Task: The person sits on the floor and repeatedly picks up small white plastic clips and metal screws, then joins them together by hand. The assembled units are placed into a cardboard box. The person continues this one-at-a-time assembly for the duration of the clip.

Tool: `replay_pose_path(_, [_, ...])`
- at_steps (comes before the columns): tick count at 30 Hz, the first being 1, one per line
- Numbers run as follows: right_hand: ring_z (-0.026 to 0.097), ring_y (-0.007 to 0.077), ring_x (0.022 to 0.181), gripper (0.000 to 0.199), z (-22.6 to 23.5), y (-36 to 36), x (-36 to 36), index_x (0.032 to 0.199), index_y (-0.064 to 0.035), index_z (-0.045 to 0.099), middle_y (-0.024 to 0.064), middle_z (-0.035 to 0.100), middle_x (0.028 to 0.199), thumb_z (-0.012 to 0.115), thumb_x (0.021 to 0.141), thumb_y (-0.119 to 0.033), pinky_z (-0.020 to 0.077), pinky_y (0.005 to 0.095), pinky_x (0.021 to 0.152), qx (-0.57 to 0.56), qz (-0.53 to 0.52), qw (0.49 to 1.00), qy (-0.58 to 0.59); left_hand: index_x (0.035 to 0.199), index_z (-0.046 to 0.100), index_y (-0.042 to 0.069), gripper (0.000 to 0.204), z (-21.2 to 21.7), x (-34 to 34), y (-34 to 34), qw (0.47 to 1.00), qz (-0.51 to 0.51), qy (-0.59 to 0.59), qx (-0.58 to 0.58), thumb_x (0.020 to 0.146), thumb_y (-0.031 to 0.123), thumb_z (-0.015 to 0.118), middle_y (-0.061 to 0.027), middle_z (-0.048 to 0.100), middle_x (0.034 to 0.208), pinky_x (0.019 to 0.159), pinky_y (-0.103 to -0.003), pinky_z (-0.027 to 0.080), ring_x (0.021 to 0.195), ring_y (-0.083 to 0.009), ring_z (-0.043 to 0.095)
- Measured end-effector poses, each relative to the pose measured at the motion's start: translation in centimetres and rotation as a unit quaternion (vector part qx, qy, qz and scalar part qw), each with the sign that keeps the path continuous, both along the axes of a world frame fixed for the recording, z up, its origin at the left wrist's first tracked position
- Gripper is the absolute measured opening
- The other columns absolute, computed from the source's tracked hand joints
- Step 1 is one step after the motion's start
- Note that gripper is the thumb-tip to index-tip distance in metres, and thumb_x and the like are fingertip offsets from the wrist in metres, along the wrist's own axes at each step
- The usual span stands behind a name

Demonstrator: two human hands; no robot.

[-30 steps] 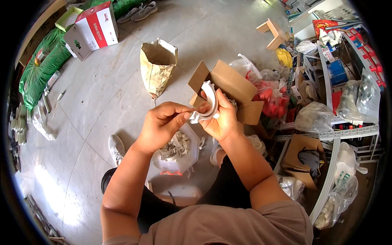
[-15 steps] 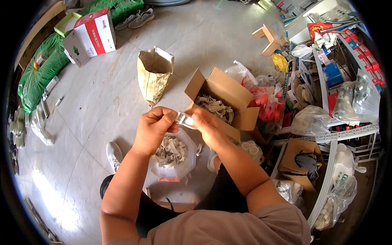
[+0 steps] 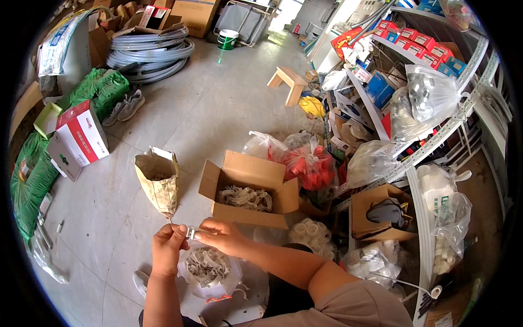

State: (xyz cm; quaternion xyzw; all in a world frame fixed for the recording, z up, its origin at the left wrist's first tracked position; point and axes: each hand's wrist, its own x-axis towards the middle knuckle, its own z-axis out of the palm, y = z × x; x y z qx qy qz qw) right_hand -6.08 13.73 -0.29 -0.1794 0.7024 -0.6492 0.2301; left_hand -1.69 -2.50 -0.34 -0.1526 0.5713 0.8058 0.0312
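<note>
Between my two hands is a small white plastic clip-like piece (image 3: 191, 233) with a slotted end. My left hand (image 3: 167, 246) pinches one end with thumb and fingertips. The fingers of my right hand (image 3: 222, 237) close on the other end, covering part of it. Just below them, a white angular tub (image 3: 235, 271) holds a heap of white and grey curved plastic pieces (image 3: 207, 266). Beyond my right hand stands an open cardboard box (image 3: 248, 216) with many similar curved pieces (image 3: 246, 198) inside.
An open tan sack (image 3: 158, 185) stands ahead of my left hand. Plastic bags, one with red contents (image 3: 310, 164), lie beyond the box. A loaded metal shelf (image 3: 425, 218) lines the right, and a wooden stool (image 3: 289, 84) stands farther off. Coiled grey hose (image 3: 150, 54) lies far left.
The view has tilted up and turned right, bringing in more of the room's far end. Both hands still grip the white piece; my right forearm now lies more sideways across the picture.
</note>
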Motion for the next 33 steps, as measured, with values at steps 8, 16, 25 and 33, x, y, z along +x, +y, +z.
replay_pose_path(8, [0.04,0.0031,0.063,0.02,-1.1,-0.2,0.1,0.08,-0.0011,0.055,-0.0035,0.046,0.069,0.06,0.082,-0.021,0.0338,0.021,0.052,-0.019,0.02,1.0,-0.01,0.086,0.055,0.006,0.008,-0.1,0.4,-0.6,0.996,-0.019,0.052,0.064,0.084,0.013,0.056,0.0003,0.055,0.074,0.058,-0.022,0.043,0.061,-0.0082,0.049])
replay_pose_path(16, [0.041,0.0035,0.063,0.02,-0.9,-0.3,0.1,0.08,-0.0014,0.055,-0.003,0.046,0.069,0.06,0.082,-0.021,0.0341,0.0208,0.052,-0.003,0.016,0.998,0.054,0.091,0.054,0.007,0.008,-0.2,0.2,-0.8,0.998,-0.014,0.024,0.059,0.083,0.007,0.055,0.0013,0.055,0.08,0.063,-0.022,0.043,0.069,-0.008,0.051])
replay_pose_path(25, [0.043,0.0049,0.062,0.022,-1.0,0.0,-0.1,0.076,0.001,0.056,-0.0012,0.047,0.067,0.061,0.08,-0.02,0.0361,0.0225,0.051,-0.02,0.008,1.0,0.015,0.095,0.052,0.005,0.015,1.1,0.1,-0.2,0.99,0.048,0.022,0.13,0.081,0.001,0.055,-0.0012,0.055,0.08,0.064,-0.023,0.045,0.07,-0.0093,0.052])
replay_pose_path(33, [0.041,0.0056,0.058,0.022,-0.9,-0.2,-0.3,0.077,0.0004,0.056,-0.0018,0.045,0.065,0.062,0.08,-0.02,0.0342,0.0232,0.049,-0.038,0.003,0.999,0.03,0.099,0.051,0.005,0.018,0.6,0.2,-0.3,0.989,0.013,0.078,0.123,0.082,0.0,0.052,-0.0009,0.054,0.08,0.065,-0.023,0.045,0.071,-0.0099,0.052])
